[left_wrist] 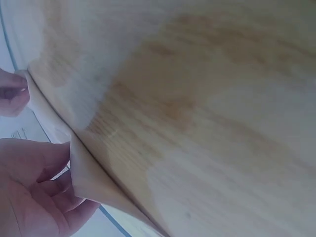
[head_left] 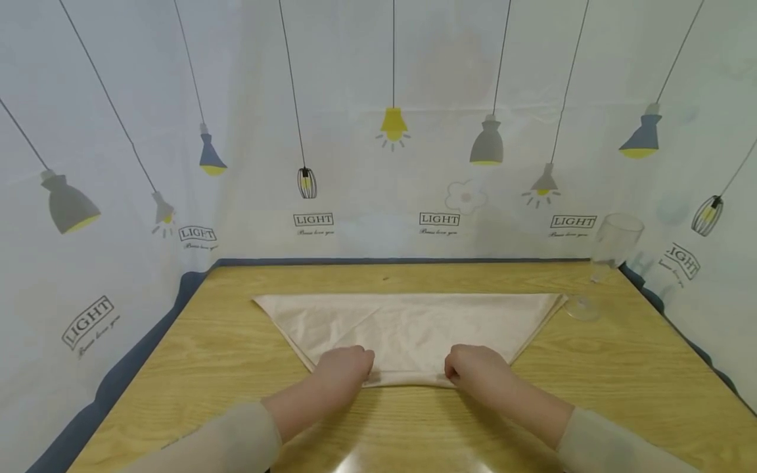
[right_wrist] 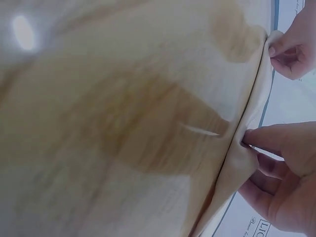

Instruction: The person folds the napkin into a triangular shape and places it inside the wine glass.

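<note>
The left wrist view's edge cuts off the left hand [left_wrist: 27, 185] and right hand [left_wrist: 14, 101]

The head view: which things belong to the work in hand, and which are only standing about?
In use:
cream cloth, near edge pinched
left hand
right hand
wooden table, under the cloth

Not in use:
clear stemmed glass, at right
lamp-print backdrop

The right hand [right_wrist: 284, 173] pinches the folded edge of a pale cloth [right_wrist: 237, 173] between thumb and fingers; farther along the same edge — near the top corner — the left hand [right_wrist: 297, 49] grips it too. Wooden table [right_wrist: 123, 133], shadowed and glare-spotted, fills the left; a white sheet with printed letters [right_wrist: 289, 106] shows behind.
</note>
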{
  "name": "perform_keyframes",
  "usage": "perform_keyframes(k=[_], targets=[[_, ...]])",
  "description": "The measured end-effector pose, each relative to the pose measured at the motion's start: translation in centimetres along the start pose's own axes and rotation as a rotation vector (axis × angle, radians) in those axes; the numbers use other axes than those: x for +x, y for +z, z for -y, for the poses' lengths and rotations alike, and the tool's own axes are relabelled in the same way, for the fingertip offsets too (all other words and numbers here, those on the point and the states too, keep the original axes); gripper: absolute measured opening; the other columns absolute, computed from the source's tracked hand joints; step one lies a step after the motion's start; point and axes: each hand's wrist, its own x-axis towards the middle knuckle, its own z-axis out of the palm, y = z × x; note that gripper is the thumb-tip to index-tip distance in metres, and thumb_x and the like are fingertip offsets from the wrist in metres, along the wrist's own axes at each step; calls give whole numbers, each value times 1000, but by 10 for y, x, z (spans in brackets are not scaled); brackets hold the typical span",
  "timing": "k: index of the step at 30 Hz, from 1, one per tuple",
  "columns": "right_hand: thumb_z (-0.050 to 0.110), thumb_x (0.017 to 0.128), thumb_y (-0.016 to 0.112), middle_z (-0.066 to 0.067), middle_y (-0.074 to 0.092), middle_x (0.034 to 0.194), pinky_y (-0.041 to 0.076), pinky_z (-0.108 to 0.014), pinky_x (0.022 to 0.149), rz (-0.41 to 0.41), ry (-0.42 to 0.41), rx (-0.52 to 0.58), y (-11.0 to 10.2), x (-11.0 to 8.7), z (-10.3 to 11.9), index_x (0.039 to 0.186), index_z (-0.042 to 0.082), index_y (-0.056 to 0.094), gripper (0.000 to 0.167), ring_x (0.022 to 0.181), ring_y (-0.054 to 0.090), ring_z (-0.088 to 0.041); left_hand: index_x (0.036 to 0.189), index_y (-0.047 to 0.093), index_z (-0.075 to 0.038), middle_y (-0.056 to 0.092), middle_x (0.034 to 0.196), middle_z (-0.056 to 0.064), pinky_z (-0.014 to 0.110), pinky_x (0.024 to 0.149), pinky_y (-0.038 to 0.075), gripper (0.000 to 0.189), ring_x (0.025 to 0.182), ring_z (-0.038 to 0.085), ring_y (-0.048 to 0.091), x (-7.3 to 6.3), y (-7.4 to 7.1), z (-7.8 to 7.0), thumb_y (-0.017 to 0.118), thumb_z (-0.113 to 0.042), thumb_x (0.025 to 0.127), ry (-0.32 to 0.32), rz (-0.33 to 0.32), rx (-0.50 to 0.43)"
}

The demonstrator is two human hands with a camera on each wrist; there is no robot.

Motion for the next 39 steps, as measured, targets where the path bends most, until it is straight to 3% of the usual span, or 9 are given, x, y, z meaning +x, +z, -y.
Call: perform_keyframes(k=[3, 6, 13, 19, 25, 30, 39], targets=[[-8, 77, 65, 9, 42, 61, 32, -22, 49, -25, -71, -54, 1, -1, -1, 57, 16, 55, 34, 54, 33, -4, 74, 55, -12, 51, 67, -1, 30, 48, 47, 20, 59, 15, 53, 0, 1, -1, 70, -4, 85, -16, 9, 33], [-11, 77, 64, 9, 30, 60, 22, -22, 51, -54, -149, -105, 2, -1, -3, 53, 19, 44, 43, 58, 18, -7, 72, 59, -13, 54, 67, -2, 30, 53, 50, 19, 62, 14, 55, 0, 1, -1, 71, -1, 81, -13, 3, 76], [-1, 76, 73, 9, 38, 67, 32, -21, 51, -82, -285, -158, 4, -4, -11, 53, 20, 53, 37, 58, 32, -6, 64, 62, -13, 53, 65, -1, 31, 50, 49, 18, 57, 14, 54, -3, -4, -1, 70, -1, 75, 38, -26, 138], [3, 78, 73, 9, 34, 70, 28, -21, 53, -33, -315, -135, 1, -8, -10, 57, 21, 54, 33, 62, 27, -8, 58, 57, -15, 46, 69, -1, 31, 50, 44, 19, 59, 15, 48, -6, -10, 1, 73, -9, 67, 88, 13, 104], [1, 77, 73, 9, 38, 66, 32, -21, 52, -86, -314, -164, -1, -10, -7, 60, 16, 64, 24, 59, 30, -8, 67, 69, -18, 47, 66, -2, 29, 51, 44, 18, 58, 14, 50, -4, -10, 0, 70, 1, 67, 142, -26, 166], [0, 71, 70, 10, 36, 62, 33, -22, 51, -142, -309, -167, 0, -10, -10, 55, 16, 58, 25, 55, 30, -7, 73, 72, -21, 48, 69, -2, 29, 50, 44, 18, 60, 14, 50, -5, -5, -1, 72, -3, 69, 119, -37, 189], [0, 73, 71, 11, 41, 58, 40, -22, 50, -152, -293, -117, 1, -11, -13, 59, 16, 63, 23, 51, 37, -3, 68, 66, -15, 50, 65, -2, 30, 50, 45, 13, 58, 14, 52, -10, -4, 0, 73, -4, 69, 103, -67, 233]])
